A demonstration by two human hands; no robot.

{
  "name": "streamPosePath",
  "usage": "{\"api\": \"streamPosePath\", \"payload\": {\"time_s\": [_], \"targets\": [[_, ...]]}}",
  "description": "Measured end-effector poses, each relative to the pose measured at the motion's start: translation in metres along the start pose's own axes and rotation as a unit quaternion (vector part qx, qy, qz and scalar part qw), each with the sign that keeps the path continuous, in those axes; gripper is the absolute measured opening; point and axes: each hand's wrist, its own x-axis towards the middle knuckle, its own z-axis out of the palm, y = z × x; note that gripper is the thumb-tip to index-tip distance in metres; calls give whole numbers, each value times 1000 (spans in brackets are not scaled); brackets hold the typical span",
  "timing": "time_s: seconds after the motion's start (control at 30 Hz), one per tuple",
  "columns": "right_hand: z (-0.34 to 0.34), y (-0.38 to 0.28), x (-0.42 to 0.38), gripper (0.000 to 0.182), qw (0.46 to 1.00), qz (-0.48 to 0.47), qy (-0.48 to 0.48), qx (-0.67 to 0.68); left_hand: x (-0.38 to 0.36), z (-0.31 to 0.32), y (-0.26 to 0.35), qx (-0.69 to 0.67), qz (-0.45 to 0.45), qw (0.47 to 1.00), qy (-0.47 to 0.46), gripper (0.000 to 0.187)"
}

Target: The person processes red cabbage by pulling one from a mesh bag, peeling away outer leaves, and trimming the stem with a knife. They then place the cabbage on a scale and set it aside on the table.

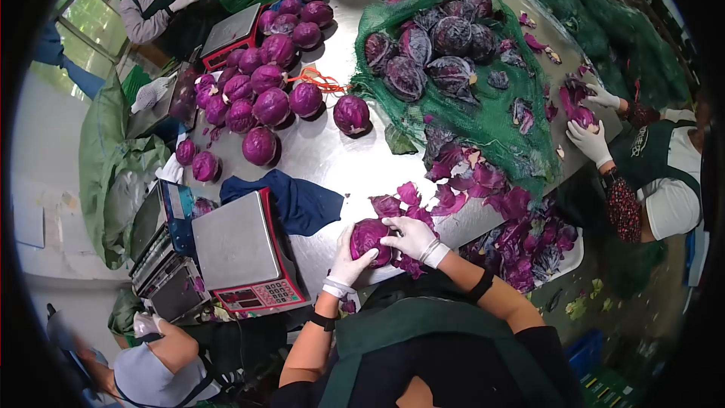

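Observation:
A round red cabbage point(370, 242) is held between both hands over the near edge of the steel table point(321, 257). My left hand point(350, 261), in a white glove, is wrapped round its left side. From the right, my right hand point(411, 240), gloved too, has its fingers on the cabbage's upper right. Loose purple leaves point(408, 195) lie just beyond and beside it. Farther right, more leaves point(483, 181) are spread out, and a heap of trimmings point(529, 245) fills a white tray point(570, 257).
Cleaned cabbages point(272, 106) cluster at the back left. A green net point(513, 140) holds darker cabbages point(453, 36). A scale point(234, 245) and blue cloth point(298, 200) lie to the left; another scale point(230, 30) stands farther back. Co-workers' gloved hands point(589, 140) are at the right and far edges.

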Motion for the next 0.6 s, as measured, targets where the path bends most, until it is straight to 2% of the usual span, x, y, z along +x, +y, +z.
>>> {"api": "streamPosePath", "payload": {"time_s": [0.03,0.1,0.13,0.2,0.23,0.27,0.33,0.37,0.4,0.47,0.5,0.53,0.6], "targets": [[2,2,1,58,1000,-2,-2,-1,1,1,2,-1,-1,1000,3,89],[7,2,-1,41,986,-88,87,-115,1,6,10,58,23,998,27,88],[8,-2,-1,41,986,-88,88,-115,2,10,15,58,24,998,27,88],[6,-12,-1,26,976,31,45,-212,2,23,28,128,19,988,81,88],[5,-5,0,17,973,0,84,-213,3,28,38,130,8,986,104,88],[3,0,5,16,972,44,56,-222,2,30,35,128,9,986,104,88],[3,33,11,14,972,47,145,-181,3,31,27,81,15,991,109,89],[-2,53,15,14,979,64,123,-146,-1,25,34,32,-14,996,86,88],[-11,57,14,16,992,107,69,-9,-2,20,24,33,-14,996,87,88],[-21,51,10,18,989,138,38,30,-5,6,-11,-86,37,995,10,86],[-27,46,9,18,985,158,36,51,-9,-1,-15,-99,53,994,-11,87],[-31,43,8,19,981,178,35,72,-16,-7,-19,-97,50,994,-13,87],[-34,59,11,20,972,214,46,90,-30,-18,-20,-154,-1,984,-85,88]]}}
